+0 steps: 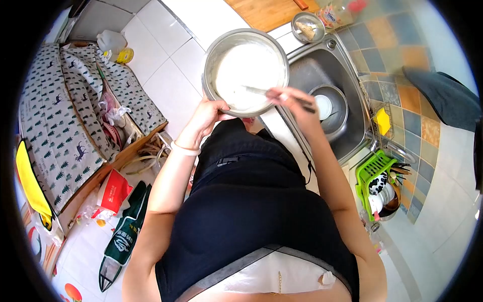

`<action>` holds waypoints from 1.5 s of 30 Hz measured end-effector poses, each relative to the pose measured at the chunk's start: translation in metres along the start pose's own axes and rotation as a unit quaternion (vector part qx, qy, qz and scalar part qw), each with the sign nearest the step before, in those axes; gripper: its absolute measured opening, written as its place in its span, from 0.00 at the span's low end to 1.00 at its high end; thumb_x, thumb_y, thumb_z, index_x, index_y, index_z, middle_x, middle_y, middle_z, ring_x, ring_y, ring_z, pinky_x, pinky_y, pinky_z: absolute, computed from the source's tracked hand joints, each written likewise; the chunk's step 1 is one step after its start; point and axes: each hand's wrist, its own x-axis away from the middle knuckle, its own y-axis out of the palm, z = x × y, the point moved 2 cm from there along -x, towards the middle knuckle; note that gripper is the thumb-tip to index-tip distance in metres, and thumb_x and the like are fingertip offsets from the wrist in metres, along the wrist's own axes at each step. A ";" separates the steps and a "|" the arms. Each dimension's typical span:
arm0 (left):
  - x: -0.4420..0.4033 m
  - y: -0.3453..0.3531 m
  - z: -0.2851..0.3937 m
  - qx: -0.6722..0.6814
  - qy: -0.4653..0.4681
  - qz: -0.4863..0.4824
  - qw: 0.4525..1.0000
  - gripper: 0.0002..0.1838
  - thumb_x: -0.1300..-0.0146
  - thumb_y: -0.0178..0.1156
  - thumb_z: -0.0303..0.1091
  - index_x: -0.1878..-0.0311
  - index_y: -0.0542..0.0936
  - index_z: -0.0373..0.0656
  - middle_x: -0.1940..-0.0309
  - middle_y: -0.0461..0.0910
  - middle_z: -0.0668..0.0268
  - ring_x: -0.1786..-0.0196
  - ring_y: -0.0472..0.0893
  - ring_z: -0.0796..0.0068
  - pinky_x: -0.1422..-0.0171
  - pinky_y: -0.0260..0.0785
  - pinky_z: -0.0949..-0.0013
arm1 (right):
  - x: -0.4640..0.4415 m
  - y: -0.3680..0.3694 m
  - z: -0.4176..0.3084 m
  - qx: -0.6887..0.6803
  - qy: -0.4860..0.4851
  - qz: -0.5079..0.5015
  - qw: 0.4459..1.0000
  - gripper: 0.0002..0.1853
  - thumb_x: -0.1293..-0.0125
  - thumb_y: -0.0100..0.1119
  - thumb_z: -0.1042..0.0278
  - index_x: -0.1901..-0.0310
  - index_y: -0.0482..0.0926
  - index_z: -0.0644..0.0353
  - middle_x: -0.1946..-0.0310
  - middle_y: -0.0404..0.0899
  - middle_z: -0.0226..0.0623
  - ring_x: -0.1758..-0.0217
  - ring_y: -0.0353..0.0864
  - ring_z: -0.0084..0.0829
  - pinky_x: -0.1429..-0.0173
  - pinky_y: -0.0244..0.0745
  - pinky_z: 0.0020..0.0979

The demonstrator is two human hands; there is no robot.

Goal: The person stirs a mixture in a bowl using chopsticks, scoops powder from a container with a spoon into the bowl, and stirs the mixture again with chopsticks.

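A round metal bowl [209, 75] with white contents [249, 70] is held up in front of my body, at the upper middle of the head view. My left hand [207, 117] grips its near left rim. At the bowl's right side my right hand [294, 103] is closed on a utensil [257, 90] with a dark handle. The utensil's pale end reaches into the bowl over the white contents, and its tip is hard to make out.
To the right is a metal sink [314, 70] holding another metal bowl [342, 95]. Beyond are a small bowl [308, 27], a wooden board [261, 10] and a green dish rack [370, 168]. Cloth-covered shelving [45, 116] stands at left.
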 end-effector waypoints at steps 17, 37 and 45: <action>0.006 -0.011 -0.005 0.018 0.002 -0.001 1.000 0.28 0.41 0.49 0.15 0.35 0.61 0.24 0.47 0.76 0.46 0.51 0.84 0.58 0.47 0.83 0.59 | 0.001 -0.011 -0.011 -0.040 -0.028 0.081 0.996 0.14 0.28 0.54 0.72 0.47 0.81 0.70 0.51 0.84 0.45 0.48 0.84 0.33 0.39 0.76 0.31; 0.011 -0.019 -0.004 0.067 0.002 -0.012 0.998 0.21 0.41 0.51 0.17 0.44 0.67 0.17 0.49 0.77 0.42 0.52 0.84 0.57 0.48 0.84 0.60 | 0.013 0.013 -0.001 0.007 -0.013 -0.025 1.000 0.14 0.28 0.53 0.74 0.46 0.81 0.70 0.51 0.84 0.46 0.47 0.84 0.32 0.40 0.77 0.29; 0.013 -0.022 -0.006 0.062 0.001 -0.018 0.998 0.21 0.41 0.51 0.17 0.44 0.68 0.17 0.50 0.78 0.43 0.51 0.84 0.57 0.47 0.83 0.61 | 0.010 0.015 -0.027 0.208 -0.136 -0.049 0.967 0.13 0.31 0.56 0.75 0.48 0.83 0.64 0.60 0.87 0.39 0.58 0.84 0.25 0.51 0.77 0.27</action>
